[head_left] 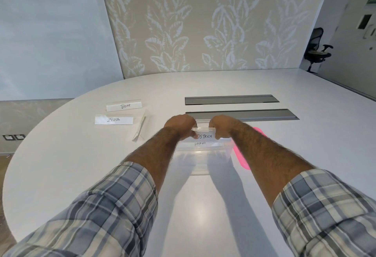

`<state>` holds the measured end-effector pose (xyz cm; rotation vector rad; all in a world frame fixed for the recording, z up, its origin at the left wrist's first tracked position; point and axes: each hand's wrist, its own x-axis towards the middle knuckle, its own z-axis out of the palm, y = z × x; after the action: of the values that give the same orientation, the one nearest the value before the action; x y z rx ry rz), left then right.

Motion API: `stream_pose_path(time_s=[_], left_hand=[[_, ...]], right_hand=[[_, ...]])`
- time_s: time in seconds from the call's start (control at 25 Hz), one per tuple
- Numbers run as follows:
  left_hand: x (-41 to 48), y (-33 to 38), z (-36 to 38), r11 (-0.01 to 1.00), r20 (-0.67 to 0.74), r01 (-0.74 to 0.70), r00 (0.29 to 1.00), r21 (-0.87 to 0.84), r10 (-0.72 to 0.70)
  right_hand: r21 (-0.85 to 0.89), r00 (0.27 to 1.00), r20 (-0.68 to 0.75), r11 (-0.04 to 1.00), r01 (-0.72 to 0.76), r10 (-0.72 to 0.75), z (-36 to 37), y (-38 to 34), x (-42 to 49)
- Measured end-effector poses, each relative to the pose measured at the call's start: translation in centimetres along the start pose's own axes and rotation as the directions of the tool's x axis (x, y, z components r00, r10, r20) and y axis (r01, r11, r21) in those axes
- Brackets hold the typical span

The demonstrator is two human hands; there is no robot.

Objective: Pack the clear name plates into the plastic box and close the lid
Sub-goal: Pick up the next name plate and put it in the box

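Note:
A clear plastic box (203, 161) stands on the white table in front of me. My left hand (180, 125) and my right hand (220, 126) each grip one end of a clear name plate marked OSTRICH (204, 134), held over the box's far part. Below it, inside the box, lies a plate marked PANDA (200, 143). The pink lid (242, 158) lies to the right of the box, partly hidden by my right forearm. On the table to the left lie the BEAR plate (124, 105), the ZEBRA plate (114, 119) and one unlabelled clear plate (141, 127) turned end-on.
Two grey cable flaps (232, 99) (264, 114) are set into the white table (203, 216) just beyond the box. The table's curved edge runs along the left. A black office chair (317, 50) stands far right, past the patterned wall.

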<state>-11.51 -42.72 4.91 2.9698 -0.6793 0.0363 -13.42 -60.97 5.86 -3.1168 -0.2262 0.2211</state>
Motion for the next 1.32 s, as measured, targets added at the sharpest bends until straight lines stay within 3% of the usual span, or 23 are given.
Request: stream_pose_path(time_s=[0.68,0.84,1.32], left_hand=[[0.6,0.5,3.9,0.996,0.166,-0.078,0.984,0.050,0.069],[1.4,1.0,3.6,0.995,0.256,-0.095,0.963,0.042,0.081],[2.6,2.1,4.2,0.985,0.348,-0.111,0.936,0.132,0.058]], right_hand=[[-0.044,0.976,0.203,0.995,0.092,-0.081,3.1,0.4,0.8],[-0.046,0.967,0.247,0.996,0.081,-0.067,3.7,0.7,1.1],[-0.055,0.953,0.302,0.998,0.041,-0.022,4.6,1.1,1.9]])
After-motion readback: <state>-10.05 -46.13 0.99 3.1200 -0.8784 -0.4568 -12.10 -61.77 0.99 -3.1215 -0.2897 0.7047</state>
